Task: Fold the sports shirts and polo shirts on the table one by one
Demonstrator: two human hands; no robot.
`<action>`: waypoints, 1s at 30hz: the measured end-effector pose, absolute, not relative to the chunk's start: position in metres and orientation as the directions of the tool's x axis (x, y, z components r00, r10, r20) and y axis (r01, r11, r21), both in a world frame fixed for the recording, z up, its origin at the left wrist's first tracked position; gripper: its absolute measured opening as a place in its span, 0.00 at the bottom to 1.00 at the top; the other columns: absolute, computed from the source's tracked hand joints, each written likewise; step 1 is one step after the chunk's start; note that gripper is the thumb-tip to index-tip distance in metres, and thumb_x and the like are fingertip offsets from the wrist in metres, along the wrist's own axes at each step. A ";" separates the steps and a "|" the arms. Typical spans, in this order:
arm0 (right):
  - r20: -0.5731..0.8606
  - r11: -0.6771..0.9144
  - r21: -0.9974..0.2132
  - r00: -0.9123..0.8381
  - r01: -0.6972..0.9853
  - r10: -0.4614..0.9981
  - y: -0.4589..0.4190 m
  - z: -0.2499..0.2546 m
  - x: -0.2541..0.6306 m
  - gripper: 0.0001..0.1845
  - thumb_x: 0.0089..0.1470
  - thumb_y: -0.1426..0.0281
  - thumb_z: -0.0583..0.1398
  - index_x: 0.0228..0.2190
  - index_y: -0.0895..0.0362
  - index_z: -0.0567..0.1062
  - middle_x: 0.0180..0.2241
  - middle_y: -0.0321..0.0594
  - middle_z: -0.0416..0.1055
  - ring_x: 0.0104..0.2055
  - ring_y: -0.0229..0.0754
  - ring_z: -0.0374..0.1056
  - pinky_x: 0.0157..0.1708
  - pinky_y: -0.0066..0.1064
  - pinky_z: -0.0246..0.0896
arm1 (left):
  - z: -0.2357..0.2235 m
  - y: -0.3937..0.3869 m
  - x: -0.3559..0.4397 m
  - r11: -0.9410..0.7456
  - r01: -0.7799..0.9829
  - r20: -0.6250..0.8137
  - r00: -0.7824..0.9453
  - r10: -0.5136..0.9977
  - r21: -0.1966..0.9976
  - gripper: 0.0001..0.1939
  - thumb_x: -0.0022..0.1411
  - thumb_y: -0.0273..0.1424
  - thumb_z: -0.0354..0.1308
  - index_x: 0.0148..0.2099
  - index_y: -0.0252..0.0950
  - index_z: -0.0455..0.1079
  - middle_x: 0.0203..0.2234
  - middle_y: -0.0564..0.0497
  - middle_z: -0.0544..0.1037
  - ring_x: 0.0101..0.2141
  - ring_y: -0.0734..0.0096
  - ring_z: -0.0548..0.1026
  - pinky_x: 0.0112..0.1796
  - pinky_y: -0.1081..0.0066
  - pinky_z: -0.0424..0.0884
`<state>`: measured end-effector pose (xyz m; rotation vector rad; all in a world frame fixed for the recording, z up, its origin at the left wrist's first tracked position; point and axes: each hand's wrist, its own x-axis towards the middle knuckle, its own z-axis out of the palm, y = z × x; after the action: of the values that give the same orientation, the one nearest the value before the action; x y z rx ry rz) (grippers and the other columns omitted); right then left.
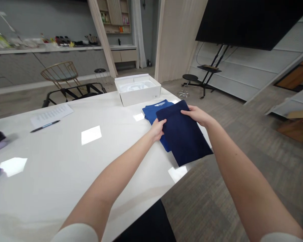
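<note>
A folded dark navy piece of cloth (185, 134), perhaps a garment, is held between my two hands over the right end of the table. My left hand (157, 130) grips its left edge, thumb on top. On the far right edge, my right hand (197, 115) pinches it with the thumb above and the other fingers hidden underneath. Partly covered by the navy cloth is a folded blue shirt (151, 110) with a pale label at its collar. I cannot tell whether the two fabrics touch.
Behind the shirt, an open white box (138, 95) with clear wrapping stands on the white table (96, 161). A printed sheet (50, 116) and a pen (45, 126) lie to the left. Chairs (62, 74), a stool (190, 77) and a screen on a stand (247, 23) are beyond.
</note>
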<state>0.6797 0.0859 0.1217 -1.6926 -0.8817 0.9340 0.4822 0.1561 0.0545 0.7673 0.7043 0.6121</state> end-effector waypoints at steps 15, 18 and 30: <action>-0.054 -0.364 -0.800 0.547 0.477 0.836 0.186 0.075 0.710 0.24 0.55 0.66 0.67 0.53 0.57 0.74 0.44 0.49 0.79 0.44 0.53 0.76 0.48 0.51 0.72 | 0.023 0.236 0.501 0.190 -0.085 -0.156 0.308 0.938 0.978 0.27 0.60 0.25 0.61 0.62 0.40 0.65 0.52 0.44 0.77 0.48 0.63 0.78 0.51 0.63 0.74; 0.046 -0.523 -0.440 0.600 0.730 0.798 0.190 0.047 0.684 0.34 0.53 0.67 0.68 0.59 0.58 0.69 0.58 0.62 0.67 0.58 0.66 0.67 0.54 0.66 0.61 | 0.002 0.248 0.471 0.016 0.184 -0.067 0.274 0.959 0.983 0.30 0.60 0.22 0.58 0.65 0.35 0.63 0.58 0.39 0.72 0.51 0.62 0.76 0.54 0.63 0.71; 0.224 0.116 -0.482 -0.006 0.869 0.975 0.186 0.020 0.486 0.16 0.62 0.66 0.59 0.51 0.52 0.74 0.46 0.43 0.75 0.35 0.43 0.72 0.42 0.36 0.67 | -0.003 0.228 0.301 -0.450 0.531 0.241 0.416 0.877 0.718 0.15 0.66 0.25 0.54 0.53 0.40 0.70 0.46 0.48 0.78 0.43 0.66 0.77 0.50 0.64 0.72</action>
<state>0.4863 0.1855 0.0203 -1.7824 -1.9044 0.2809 0.3010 0.2285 -0.0026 2.1278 1.1892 0.8270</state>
